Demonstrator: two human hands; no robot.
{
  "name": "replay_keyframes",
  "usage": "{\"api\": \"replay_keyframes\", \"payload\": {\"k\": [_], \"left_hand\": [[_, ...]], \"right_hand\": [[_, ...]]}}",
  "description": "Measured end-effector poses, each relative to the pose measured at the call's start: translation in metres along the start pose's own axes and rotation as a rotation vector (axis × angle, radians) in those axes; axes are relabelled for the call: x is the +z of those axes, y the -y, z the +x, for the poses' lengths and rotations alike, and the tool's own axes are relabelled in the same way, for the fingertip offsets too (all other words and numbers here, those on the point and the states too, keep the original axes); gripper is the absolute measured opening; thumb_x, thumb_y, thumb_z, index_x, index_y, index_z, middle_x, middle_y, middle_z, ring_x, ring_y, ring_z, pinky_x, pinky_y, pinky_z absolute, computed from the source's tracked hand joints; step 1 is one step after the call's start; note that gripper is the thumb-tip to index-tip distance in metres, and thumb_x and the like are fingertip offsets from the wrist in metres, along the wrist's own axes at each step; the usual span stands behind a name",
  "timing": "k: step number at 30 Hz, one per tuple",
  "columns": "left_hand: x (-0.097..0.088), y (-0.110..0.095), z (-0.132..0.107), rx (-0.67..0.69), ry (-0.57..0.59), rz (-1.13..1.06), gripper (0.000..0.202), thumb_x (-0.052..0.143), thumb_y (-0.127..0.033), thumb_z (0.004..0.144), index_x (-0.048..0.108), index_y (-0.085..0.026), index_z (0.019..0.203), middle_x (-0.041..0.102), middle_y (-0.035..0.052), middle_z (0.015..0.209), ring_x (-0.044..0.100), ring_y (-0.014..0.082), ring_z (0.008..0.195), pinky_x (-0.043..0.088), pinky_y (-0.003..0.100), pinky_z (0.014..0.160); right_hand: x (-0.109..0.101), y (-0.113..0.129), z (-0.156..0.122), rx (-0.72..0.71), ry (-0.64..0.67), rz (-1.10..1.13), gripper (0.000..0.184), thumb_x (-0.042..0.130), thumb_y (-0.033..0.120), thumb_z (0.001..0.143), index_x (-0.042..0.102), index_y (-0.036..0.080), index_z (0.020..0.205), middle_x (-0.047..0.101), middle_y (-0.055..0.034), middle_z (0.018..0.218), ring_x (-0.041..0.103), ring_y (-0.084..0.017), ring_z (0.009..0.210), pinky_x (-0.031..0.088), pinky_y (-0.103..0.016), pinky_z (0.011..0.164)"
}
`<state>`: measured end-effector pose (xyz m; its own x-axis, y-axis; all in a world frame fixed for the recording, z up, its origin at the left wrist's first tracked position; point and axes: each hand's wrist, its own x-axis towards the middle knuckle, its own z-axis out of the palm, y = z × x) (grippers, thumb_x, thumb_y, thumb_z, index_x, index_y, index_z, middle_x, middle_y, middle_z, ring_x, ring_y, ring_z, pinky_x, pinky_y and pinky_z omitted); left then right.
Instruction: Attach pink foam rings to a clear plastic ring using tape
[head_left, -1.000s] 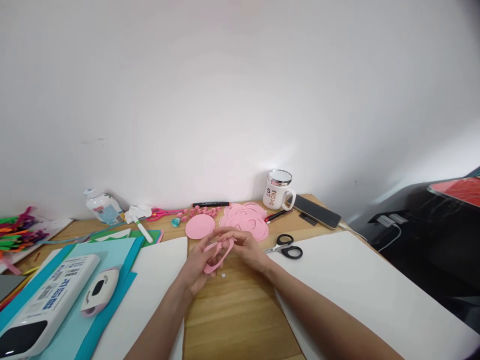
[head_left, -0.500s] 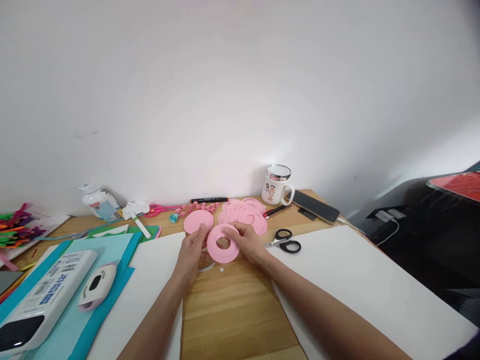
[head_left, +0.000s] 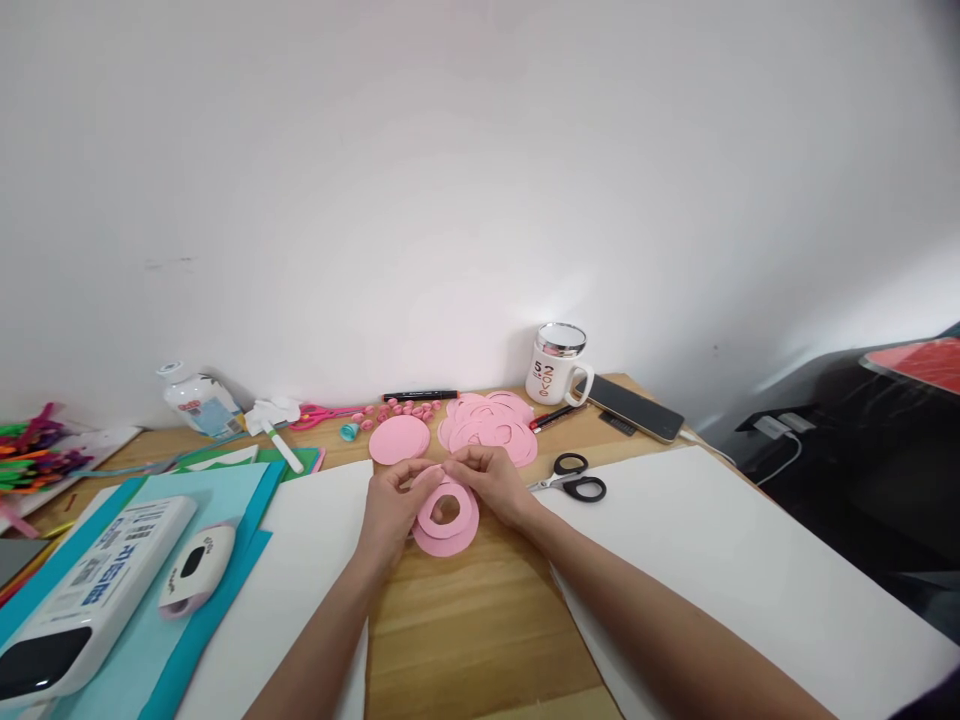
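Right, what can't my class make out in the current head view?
Head view:
Scissors, blade tips: hidden behind the right hand.
Left hand, some fingers: hidden behind the hand itself and the pink paper.
White box, near end: partly cut off by the left edge.
Bottle, label lettering: too small and blurred.
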<state>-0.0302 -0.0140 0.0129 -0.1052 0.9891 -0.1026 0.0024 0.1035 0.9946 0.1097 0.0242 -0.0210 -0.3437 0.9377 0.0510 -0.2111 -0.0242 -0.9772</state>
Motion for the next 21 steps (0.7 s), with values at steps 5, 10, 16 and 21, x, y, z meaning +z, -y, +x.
{"api": "replay_keyframes", "payload": {"k": [5,10,16,21], "left_hand": [[-0.0002,-0.001,-0.0006,-0.038,0.021,-0.077,0.028,0.07,-0.035,0.059,0.067,-0.013,0.077,0.059,-0.0008,0.045,0.054,0.013,0.047,0.042,0.021,0.045],[-0.001,-0.0008,0.0001,-0.05,0.021,-0.177,0.028,0.073,-0.032,0.056,0.066,-0.013,0.075,0.066,0.0027,0.063,0.056,0.012,0.051,0.043,0.02,0.047],[0.0003,-0.0006,0.0003,-0.052,0.026,-0.167,0.028,0.074,-0.033,0.054,0.065,-0.012,0.071,0.065,0.0027,0.061,0.055,0.0104,0.047,0.043,0.021,0.046],[0.0008,-0.0015,0.0004,-0.037,0.029,-0.175,0.027,0.072,-0.035,0.056,0.062,-0.014,0.068,0.061,-0.0006,0.054,0.051,0.0083,0.043,0.041,0.019,0.044]], "right_hand": [[-0.0001,0.0015,0.0005,-0.003,-0.043,0.001,0.036,0.058,0.048,0.07,0.057,0.014,0.059,0.047,0.0047,0.049,0.036,-0.006,0.044,0.028,-0.02,0.043],[-0.0005,0.0045,-0.0006,0.02,0.035,0.092,0.029,0.063,0.044,0.067,0.062,0.015,0.069,0.055,0.0027,0.058,0.045,-0.008,0.052,0.036,-0.021,0.05],[-0.001,0.0058,-0.0027,0.036,0.112,0.163,0.027,0.066,0.04,0.066,0.065,0.016,0.078,0.06,0.0014,0.063,0.051,-0.009,0.056,0.042,-0.023,0.057],[-0.0019,0.0047,-0.0023,0.063,0.166,0.26,0.028,0.064,0.042,0.068,0.067,0.016,0.077,0.062,0.0,0.066,0.054,-0.01,0.059,0.044,-0.025,0.061]]}}
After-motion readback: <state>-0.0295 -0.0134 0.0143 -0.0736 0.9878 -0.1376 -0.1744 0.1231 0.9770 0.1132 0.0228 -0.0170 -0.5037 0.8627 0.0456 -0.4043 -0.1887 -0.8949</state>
